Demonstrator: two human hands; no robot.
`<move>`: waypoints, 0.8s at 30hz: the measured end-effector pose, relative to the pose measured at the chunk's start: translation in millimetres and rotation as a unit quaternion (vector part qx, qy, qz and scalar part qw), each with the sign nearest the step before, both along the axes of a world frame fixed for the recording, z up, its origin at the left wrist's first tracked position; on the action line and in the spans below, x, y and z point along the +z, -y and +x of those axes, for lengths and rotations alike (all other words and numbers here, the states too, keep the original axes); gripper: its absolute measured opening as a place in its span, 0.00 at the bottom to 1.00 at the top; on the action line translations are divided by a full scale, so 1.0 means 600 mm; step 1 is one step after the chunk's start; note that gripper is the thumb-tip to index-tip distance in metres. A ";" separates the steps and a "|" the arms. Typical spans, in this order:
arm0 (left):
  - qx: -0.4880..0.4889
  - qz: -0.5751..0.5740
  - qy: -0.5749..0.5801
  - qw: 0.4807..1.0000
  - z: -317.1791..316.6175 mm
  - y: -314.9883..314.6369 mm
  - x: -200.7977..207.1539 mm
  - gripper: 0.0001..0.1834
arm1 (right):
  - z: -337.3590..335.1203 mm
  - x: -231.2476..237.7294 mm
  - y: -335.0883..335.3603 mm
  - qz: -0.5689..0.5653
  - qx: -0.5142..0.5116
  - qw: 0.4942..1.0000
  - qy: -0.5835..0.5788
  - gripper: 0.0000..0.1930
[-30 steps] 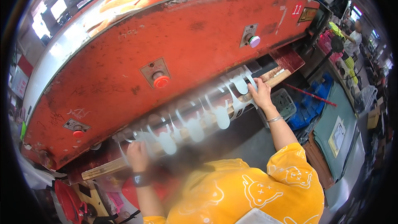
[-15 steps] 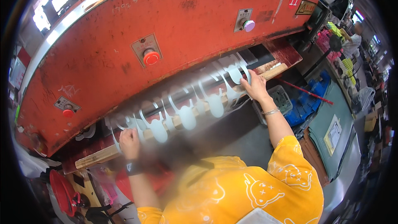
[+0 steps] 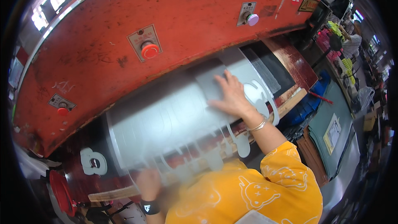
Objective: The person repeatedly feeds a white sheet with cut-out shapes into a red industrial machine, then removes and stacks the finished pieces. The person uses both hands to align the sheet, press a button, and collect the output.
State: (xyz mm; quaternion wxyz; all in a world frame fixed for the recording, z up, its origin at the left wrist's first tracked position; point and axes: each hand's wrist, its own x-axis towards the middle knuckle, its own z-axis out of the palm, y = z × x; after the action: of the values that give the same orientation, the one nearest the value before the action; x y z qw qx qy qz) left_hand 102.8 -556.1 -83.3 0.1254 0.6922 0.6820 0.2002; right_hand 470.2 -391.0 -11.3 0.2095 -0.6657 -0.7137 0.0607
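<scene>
My right hand is open, its fingers spread over the pale grey sheet material that lies on the machine's bed; whether it presses down is unclear. Faint curved outlines show on that material. Along the near side, a pale cut-out sheet with rounded tabs and thin strips droops across the wooden bar. My left hand is beside the left end of this cut-out sheet, its fingers smeared by motion. Farther left on the bed lies a pale ring-shaped piece.
A large red machine body stands just beyond the bed, with a red push button, a lilac knob and a smaller red button. Green sheets are stacked at right. A red stool is at lower left.
My right hand has let go of the cut-out sheet's right end and moved inward, fingers spreading. The cut-out sheet has come nearer to me, and more of the bed shows.
</scene>
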 end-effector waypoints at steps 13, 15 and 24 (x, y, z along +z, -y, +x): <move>-0.003 0.002 0.084 0.996 0.032 0.182 0.001 0.11 | 0.055 0.050 0.159 -0.082 0.032 0.981 -0.170 0.35; -0.003 0.003 0.104 0.995 0.032 0.191 -0.001 0.10 | 0.100 0.062 0.158 -0.081 0.053 0.953 -0.288 0.35; 0.002 -0.009 0.086 0.996 0.046 0.197 0.017 0.12 | 0.163 0.027 0.066 -0.019 -0.053 0.998 -0.038 0.34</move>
State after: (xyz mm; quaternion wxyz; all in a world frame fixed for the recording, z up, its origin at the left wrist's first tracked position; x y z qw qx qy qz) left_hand 130.2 -674.3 -72.8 0.1893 0.6700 0.6717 0.2532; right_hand 567.8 -430.9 5.1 0.2268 -0.7037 -0.6674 0.0888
